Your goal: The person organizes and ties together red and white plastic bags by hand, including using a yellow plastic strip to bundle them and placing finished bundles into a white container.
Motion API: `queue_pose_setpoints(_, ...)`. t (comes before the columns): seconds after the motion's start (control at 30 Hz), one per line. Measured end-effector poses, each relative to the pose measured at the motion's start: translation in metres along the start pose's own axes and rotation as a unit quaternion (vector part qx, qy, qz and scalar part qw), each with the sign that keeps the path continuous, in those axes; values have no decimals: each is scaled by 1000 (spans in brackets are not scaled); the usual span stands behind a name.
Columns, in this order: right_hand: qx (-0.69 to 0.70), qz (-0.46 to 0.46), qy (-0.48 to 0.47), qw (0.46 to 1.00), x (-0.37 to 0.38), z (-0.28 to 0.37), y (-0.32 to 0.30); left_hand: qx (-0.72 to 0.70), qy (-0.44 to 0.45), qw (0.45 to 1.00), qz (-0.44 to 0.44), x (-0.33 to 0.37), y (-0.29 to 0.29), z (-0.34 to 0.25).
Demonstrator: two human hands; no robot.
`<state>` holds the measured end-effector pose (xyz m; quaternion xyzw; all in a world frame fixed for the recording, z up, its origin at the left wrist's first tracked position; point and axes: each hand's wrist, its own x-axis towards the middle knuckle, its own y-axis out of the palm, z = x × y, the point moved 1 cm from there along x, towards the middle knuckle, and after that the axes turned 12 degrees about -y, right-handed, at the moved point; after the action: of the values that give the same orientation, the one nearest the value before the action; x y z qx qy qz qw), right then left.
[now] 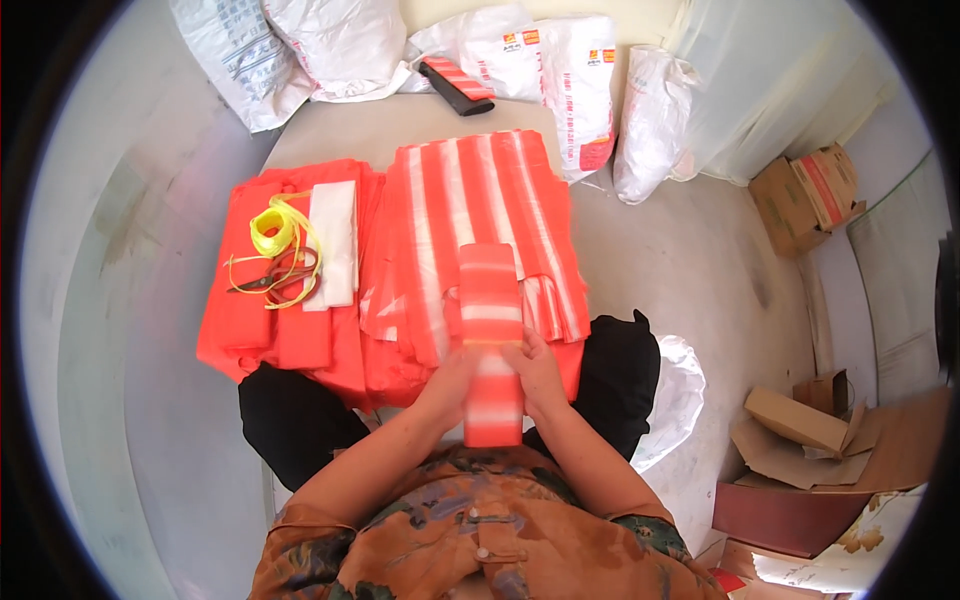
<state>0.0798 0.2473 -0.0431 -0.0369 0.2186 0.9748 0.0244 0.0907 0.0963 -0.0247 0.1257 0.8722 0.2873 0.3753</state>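
A long folded bundle of red-and-white striped plastic bags [491, 280] is between my hands, over my lap. My left hand [455, 382] is closed on its left edge, its fingers partly hidden and blurred. My right hand [538, 372] grips the right edge, thumb on top. A thin yellowish strip crosses the bundle's middle, between the hands. Just beyond lies a flat stack of striped plastic bags [480, 185]. To its left, on a red pile [225, 320], are a roll of yellow plastic twine [268, 232], scissors [290, 275] and a white folded bundle [335, 235].
A red-and-black folded bundle [457, 88] lies at the table's far edge. White woven sacks [575, 95] stand behind it. Cardboard boxes [805, 198] sit far right, with opened cartons [800, 420] nearer. A white plastic bag [675, 400] is beside my right knee.
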Motion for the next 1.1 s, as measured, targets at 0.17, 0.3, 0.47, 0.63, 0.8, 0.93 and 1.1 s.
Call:
queue_pose_setpoints(0.17,20,-7,26,999,-3,8,-4,-6,-38,999,7,-7,13,2)
queue_pose_setpoints(0.3,-11,-12,10,1000,-9,2,-4,-23,-53,998,-20,-5,11,8)
queue_pose_setpoints(0.47,-21,-27,46,998,-16,11,-7,-14,-68,997,-29,3,4,16)
queue_pose_setpoints(0.63,-11,-111,-3,994,-19,42,-15,168,1,986,-15,-2,21,22)
queue_pose_setpoints(0.8,26,-70,-79,994,-46,50,-39,215,-18,976,29,2,52,16)
queue_pose_setpoints(0.93,-8,-125,-79,989,-66,89,-81,328,-58,935,125,-4,89,30)
queue_pose_setpoints(1.1,112,-230,-115,960,-94,91,-177,370,-223,852,296,-1,102,41)
